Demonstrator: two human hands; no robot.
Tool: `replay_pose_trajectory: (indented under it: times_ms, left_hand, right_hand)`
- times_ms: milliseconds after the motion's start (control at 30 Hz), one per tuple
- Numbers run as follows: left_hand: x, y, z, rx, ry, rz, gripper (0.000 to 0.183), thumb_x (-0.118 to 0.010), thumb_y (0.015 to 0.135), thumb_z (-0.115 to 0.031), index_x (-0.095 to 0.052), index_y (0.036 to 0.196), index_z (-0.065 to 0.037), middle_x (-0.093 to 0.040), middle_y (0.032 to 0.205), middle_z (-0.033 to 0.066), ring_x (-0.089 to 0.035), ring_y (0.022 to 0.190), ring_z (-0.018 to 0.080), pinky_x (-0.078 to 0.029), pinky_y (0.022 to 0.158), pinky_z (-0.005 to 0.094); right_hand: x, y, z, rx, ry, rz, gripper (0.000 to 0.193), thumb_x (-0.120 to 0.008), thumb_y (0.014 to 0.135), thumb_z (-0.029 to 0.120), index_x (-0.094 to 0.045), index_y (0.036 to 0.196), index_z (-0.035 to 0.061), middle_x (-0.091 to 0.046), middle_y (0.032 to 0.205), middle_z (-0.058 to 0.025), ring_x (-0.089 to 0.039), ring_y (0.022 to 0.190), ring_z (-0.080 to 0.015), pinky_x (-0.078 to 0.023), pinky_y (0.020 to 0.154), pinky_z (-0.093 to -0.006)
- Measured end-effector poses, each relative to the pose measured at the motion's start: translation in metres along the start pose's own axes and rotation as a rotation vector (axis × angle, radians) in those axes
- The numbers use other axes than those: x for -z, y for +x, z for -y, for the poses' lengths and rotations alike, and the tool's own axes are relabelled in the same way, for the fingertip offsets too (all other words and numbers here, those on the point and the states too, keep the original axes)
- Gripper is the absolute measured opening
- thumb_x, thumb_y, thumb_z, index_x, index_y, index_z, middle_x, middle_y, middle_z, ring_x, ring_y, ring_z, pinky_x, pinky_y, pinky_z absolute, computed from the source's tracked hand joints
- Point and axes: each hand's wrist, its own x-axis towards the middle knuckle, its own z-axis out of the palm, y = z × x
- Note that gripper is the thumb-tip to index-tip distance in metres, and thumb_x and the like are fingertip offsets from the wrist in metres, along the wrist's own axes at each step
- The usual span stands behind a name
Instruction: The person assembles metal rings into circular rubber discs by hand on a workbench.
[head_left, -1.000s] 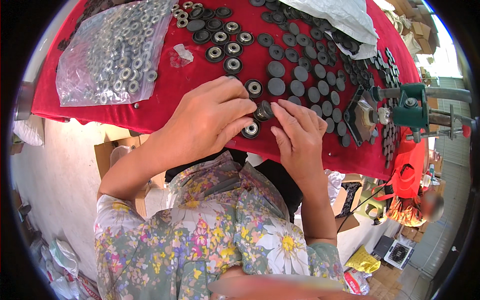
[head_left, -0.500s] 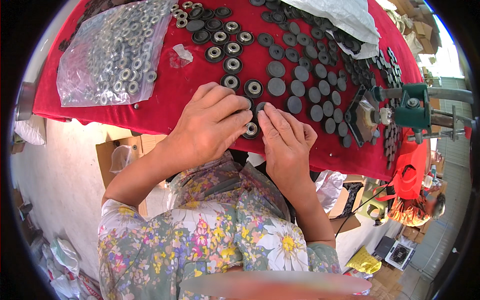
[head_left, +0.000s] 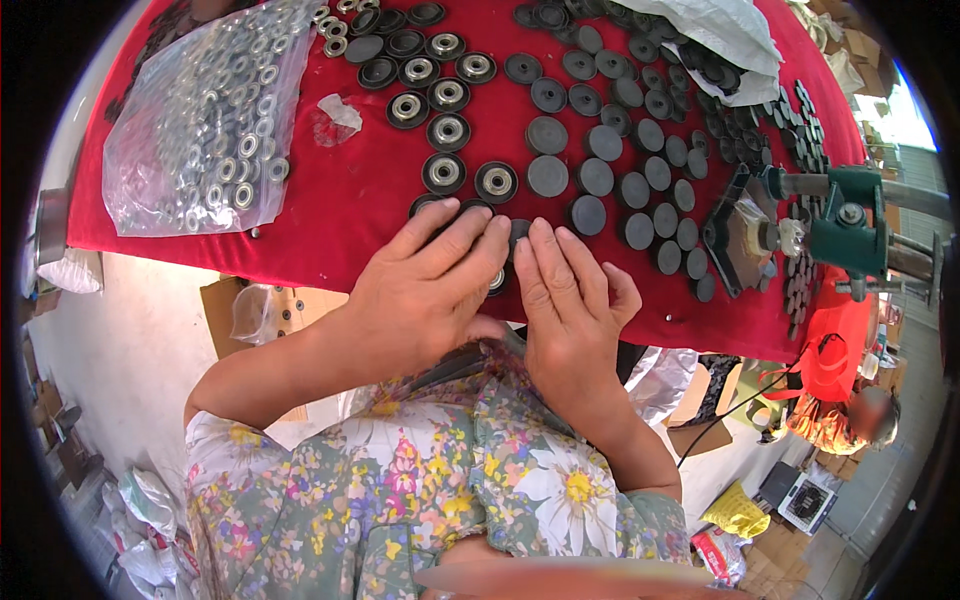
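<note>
My left hand (head_left: pixel 420 285) is open, palm down at the near edge of the red-covered table. Its spread fingertips rest on black round caps (head_left: pixel 424 204), mostly hidden under them, and its thumb stands apart. My right hand (head_left: pixel 572 305) lies beside it with fingers straight and close together; its thumb is hidden. Between the two hands' fingertips shows a small black cap (head_left: pixel 519 232). Below it a bearing (head_left: pixel 497 281) partly shows. Just beyond my hands, black caps with metal bearings seated in them (head_left: pixel 496 182) form rough columns.
A clear bag of bearings (head_left: pixel 205 140) lies at the left. Several plain black caps (head_left: pixel 547 176) spread across the right side, near a white sack (head_left: pixel 715 45). A green clamp-like fixture (head_left: pixel 848 232) stands at the right edge. Another person (head_left: pixel 835 425) is at the far right.
The view has shifted slightly, moving the table's contents left. My left fingers have spread and its thumb now shows apart. The small black cap between my hands sits slightly nearer me.
</note>
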Motion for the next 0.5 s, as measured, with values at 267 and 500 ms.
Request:
replay_pose_trajectory:
  times_ms: [267, 500]
  left_hand:
    - [-0.003, 0.007, -0.003, -0.016, 0.009, -0.012, 0.068, -0.074, 0.072, -0.038, -0.067, 0.114, 0.015, -0.059, 0.129, 0.0235, -0.055, 0.126, 0.0395, -0.039, 0.116, 0.0535]
    - [-0.004, 0.018, -0.024, 0.043, 0.026, -0.002, 0.081, -0.074, 0.075, -0.045, -0.058, 0.127, 0.014, -0.055, 0.137, 0.0227, -0.054, 0.128, 0.0394, -0.037, 0.116, 0.0571]
  right_hand:
    - [-0.012, -0.006, 0.0, -0.022, 0.101, -0.054, 0.044, -0.058, 0.09, 0.01, -0.066, 0.133, 0.0026, -0.061, 0.145, -0.0105, -0.055, 0.133, -0.0219, -0.025, 0.112, -0.0462]
    - [-0.023, -0.019, -0.007, -0.076, 0.118, -0.189, 0.041, -0.061, 0.09, 0.011, -0.068, 0.13, 0.006, -0.064, 0.14, -0.0062, -0.055, 0.131, -0.0204, -0.024, 0.112, -0.046]
